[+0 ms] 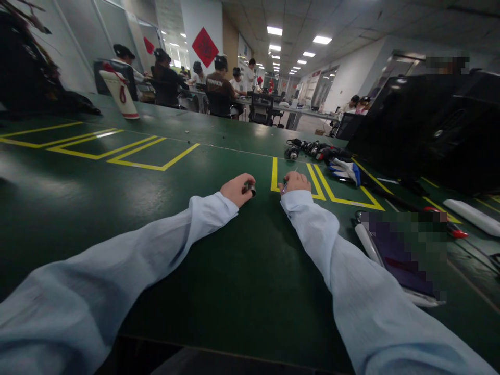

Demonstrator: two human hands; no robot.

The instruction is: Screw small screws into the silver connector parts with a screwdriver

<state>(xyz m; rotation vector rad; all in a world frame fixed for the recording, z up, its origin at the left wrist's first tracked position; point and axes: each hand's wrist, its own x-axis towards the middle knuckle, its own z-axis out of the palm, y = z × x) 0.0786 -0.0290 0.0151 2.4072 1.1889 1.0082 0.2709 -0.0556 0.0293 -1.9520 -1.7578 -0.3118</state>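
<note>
My pale-blue cloth sleeves [156, 245] lie on the smooth green mat [242, 281]. My left hand [235, 189] grips a small round metal part [251, 188] at mid-table, fingers clenched. My right hand [295, 182] is curled just beside it; whether it holds anything cannot be determined. Beyond lie white-blue gloves [346, 171].

Setting: open-plan assembly workshop. Evidence: long green bench [234, 271] marked with yellow tape outlines [128, 153]; power tools [308, 150] and work gloves [346, 171] laid out; seated workers in caps [219, 83] at further benches; ceiling strip lights [322, 39] overhead.
</note>
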